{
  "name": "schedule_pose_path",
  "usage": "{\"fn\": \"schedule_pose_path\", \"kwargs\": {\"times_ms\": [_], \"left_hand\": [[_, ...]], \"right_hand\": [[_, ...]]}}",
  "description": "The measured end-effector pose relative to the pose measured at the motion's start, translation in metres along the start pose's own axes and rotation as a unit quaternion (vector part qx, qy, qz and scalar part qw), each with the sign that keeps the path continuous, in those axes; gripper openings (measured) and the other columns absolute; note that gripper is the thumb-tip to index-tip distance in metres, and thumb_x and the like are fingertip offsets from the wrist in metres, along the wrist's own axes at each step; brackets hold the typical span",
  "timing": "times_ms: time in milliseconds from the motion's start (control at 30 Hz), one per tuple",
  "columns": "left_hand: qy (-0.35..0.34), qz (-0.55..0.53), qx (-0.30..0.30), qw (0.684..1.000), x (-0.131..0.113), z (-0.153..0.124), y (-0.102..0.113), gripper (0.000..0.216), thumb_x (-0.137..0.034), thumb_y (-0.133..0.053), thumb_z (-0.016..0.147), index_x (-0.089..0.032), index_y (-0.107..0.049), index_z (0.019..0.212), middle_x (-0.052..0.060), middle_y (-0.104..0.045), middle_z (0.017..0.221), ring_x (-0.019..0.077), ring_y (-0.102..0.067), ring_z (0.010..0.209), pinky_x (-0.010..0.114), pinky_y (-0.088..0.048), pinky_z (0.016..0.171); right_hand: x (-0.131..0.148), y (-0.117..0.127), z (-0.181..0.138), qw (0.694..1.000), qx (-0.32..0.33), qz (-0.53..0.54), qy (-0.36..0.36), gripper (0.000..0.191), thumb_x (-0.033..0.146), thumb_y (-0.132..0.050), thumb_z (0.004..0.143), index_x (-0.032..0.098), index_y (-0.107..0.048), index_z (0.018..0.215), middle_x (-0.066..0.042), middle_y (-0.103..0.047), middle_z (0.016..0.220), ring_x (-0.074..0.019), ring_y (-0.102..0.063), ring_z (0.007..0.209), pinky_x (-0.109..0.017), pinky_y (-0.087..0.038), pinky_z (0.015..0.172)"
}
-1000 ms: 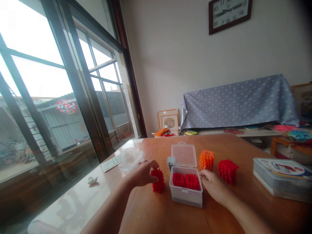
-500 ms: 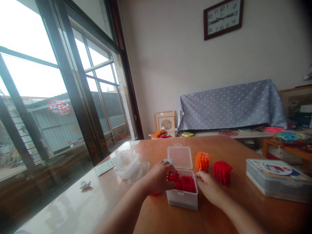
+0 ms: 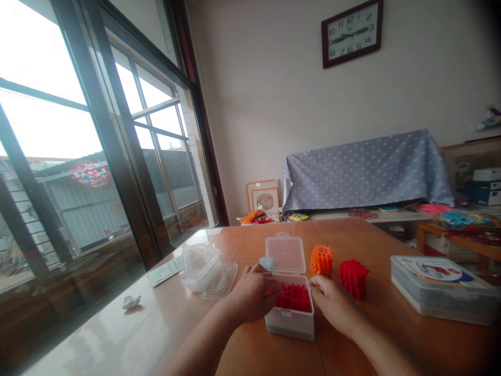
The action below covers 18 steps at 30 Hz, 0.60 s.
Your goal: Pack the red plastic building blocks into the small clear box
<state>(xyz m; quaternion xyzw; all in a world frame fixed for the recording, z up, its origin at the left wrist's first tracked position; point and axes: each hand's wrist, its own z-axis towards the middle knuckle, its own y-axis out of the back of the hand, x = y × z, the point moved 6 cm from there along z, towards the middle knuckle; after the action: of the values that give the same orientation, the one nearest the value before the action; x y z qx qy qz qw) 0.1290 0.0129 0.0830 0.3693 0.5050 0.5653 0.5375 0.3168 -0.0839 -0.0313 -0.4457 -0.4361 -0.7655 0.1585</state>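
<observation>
Wall clock (image 3: pixel 351 33), covered sofa (image 3: pixel 368 169)

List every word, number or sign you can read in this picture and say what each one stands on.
"11", "12", "1", "2", "3", "8", "7", "6", "5": numerals on the dark-framed rectangular wall clock; the rest of its dial is too blurred.
Red round paper decoration on the window: pattern unreadable.
Printed lid of the flat clear plastic case: picture only, text too blurred.
White paper slip: too small.
</observation>
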Motion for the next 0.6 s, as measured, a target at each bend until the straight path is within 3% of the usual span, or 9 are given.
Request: {"fn": "schedule_pose_path", "kwargs": {"times_ms": [167,267,400,600], "left_hand": [[0.009,0.038,-0.001,0.999,-0.006,-0.002,0.003,0.017,-0.02,-0.06,0.087,-0.024,-0.067,0.072,0.002,-0.072,0.078,0.0252,-0.058,0.095,0.04,-0.036,0.085],[0.015,0.003,-0.038,0.999,-0.001,-0.003,0.006,0.017,-0.021,-0.06,0.088,-0.026,-0.071,0.077,0.001,-0.074,0.081,0.0252,-0.058,0.096,0.039,-0.038,0.086],[0.064,-0.103,-0.17,0.978,0.026,-0.013,0.015,0.02,-0.023,-0.055,0.093,-0.027,-0.074,0.094,0.003,-0.075,0.093,0.0247,-0.061,0.099,0.039,-0.043,0.09],[0.16,-0.236,-0.38,0.88,0.082,-0.046,0.013,0.023,-0.035,-0.053,0.097,-0.023,-0.071,0.094,0.006,-0.074,0.099,0.0242,-0.067,0.099,0.037,-0.048,0.092]], "right_hand": [[0.008,0.005,-0.005,1.0,-0.01,-0.004,0.007,0.024,0.037,-0.048,0.094,0.023,-0.065,0.087,0.0,-0.071,0.077,-0.0205,-0.064,0.074,-0.028,-0.04,0.065],[0.009,0.006,-0.005,1.0,-0.011,0.003,0.011,0.026,0.041,-0.048,0.095,0.023,-0.065,0.088,0.0,-0.071,0.077,-0.0208,-0.064,0.075,-0.029,-0.042,0.067],[0.01,0.009,-0.004,1.0,-0.02,0.007,0.013,0.031,0.047,-0.046,0.096,0.023,-0.063,0.086,0.001,-0.065,0.07,-0.0203,-0.063,0.072,-0.029,-0.042,0.068],[0.026,0.018,-0.012,0.998,-0.056,0.036,0.009,0.039,0.055,-0.043,0.097,0.023,-0.063,0.086,0.002,-0.06,0.063,-0.0195,-0.06,0.065,-0.029,-0.043,0.064]]}}
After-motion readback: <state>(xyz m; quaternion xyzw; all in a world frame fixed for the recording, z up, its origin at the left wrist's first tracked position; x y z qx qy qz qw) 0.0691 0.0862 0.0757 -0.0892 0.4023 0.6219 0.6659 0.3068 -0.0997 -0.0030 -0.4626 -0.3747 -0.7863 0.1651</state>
